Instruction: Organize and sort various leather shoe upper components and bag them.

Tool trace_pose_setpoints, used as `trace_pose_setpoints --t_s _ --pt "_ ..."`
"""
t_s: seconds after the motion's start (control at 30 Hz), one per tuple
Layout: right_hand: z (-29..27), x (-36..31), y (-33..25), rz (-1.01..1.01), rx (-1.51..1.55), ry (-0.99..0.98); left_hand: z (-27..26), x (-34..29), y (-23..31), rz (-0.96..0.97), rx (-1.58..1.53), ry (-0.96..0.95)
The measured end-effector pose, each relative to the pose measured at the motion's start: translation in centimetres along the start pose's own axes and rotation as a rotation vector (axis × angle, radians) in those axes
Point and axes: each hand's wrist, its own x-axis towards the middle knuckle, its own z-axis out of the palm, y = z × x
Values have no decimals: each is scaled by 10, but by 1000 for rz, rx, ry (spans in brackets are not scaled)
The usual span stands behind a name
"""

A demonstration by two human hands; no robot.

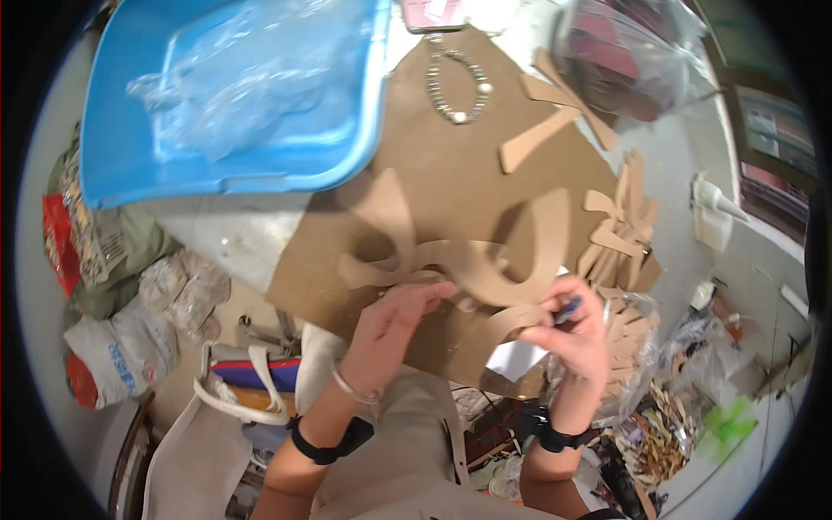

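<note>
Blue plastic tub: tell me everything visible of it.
The blue, rounded-rectangular plastic tub looks smooth and glossy, has a broad rim and sits open side up at upper left. Crumpled clear plastic film rests inside. Its right side overlaps the brown sheet in view; contact is unclear. Its far end is cropped.

left rear: tub (238,185), plastic film (251,87) inside | centre: board (433,191) on table (247,234) | board rear: beaded strand (459,117) | across board's right rear edge: loose strips (537,140) | right: strip pile (624,236), bottle (714,199) farther right | right rear: bag (628,61) | board front: cut pieces (472,276) beyond left hand (388,328), reaching right hand (579,338)
</note>
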Motion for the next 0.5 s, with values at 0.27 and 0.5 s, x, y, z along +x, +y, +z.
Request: trace_pose_setpoints --t_s 0.27,0.5 --pt "-24 -14 -11 81 -85 -83 52 55 48 -242 -343 -506" --pt "-137 21 -16 -50 -746 732 79 50 40 -364 -303 -207"
